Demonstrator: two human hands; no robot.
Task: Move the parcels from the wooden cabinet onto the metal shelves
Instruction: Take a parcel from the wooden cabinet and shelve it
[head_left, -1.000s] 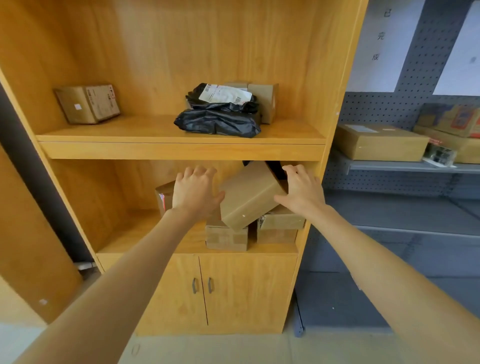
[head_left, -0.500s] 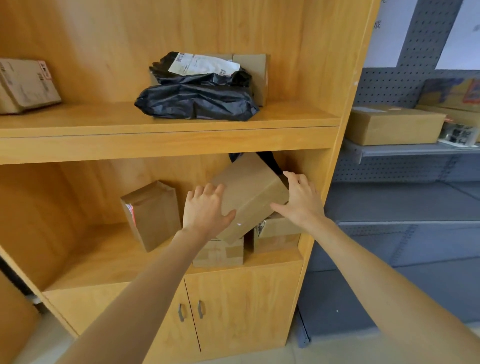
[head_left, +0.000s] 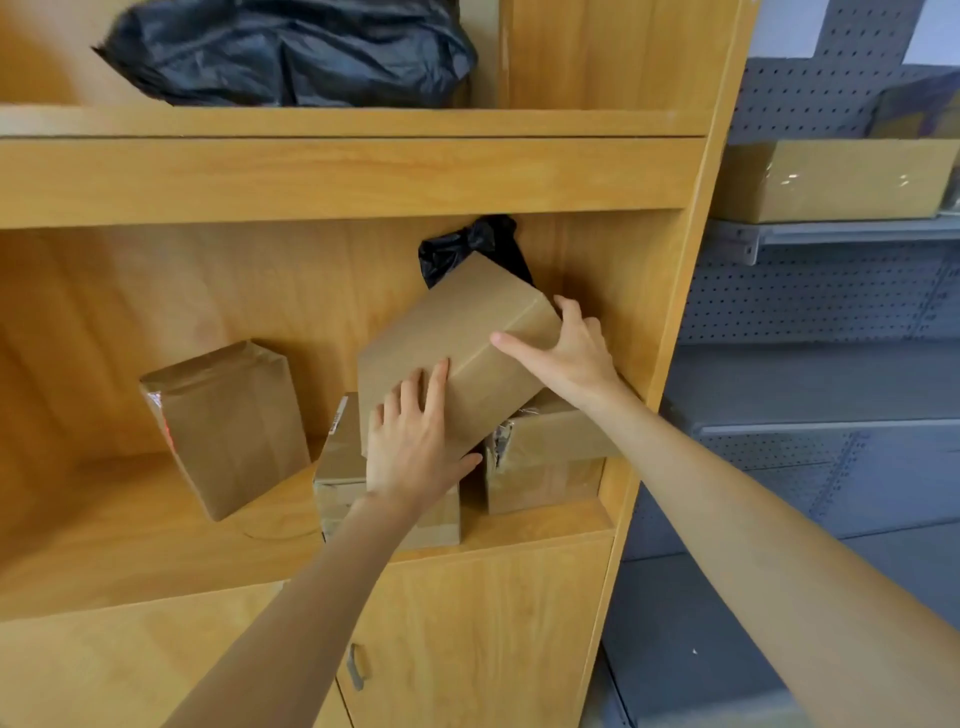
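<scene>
Pale honey-grained wooden cabinet (head_left: 332, 182) filling most of the view, smooth laminate, thick shelf boards, closed doors below with a small metal handle (head_left: 356, 666). To the cabinet's right, grey metal shelves (head_left: 831, 234) against perforated grey backing, carrying a flat taped cardboard carton (head_left: 836, 179). On the cabinet's upper shelf, a crumpled glossy black plastic bag (head_left: 291, 49).

On the cabinet's lower open shelf, toward its right side: a plain brown cardboard box (head_left: 457, 353), rectangular, matte, tilted with its long axis running from lower left up to upper right, propped across two smaller taped boxes, one under its left end (head_left: 337, 467) and one under its right end (head_left: 545, 457). Behind its raised end, a second black bag (head_left: 472, 247). Left of these, a leaning brown parcel (head_left: 228, 426) with a wrinkled paper skin.

Left hand (head_left: 415, 447) grasping the tilted box's lower corner, fingers spread on the face, thumb underneath. Right hand (head_left: 566, 353) grasping the upper right end, fingers wrapped over the far edge.
</scene>
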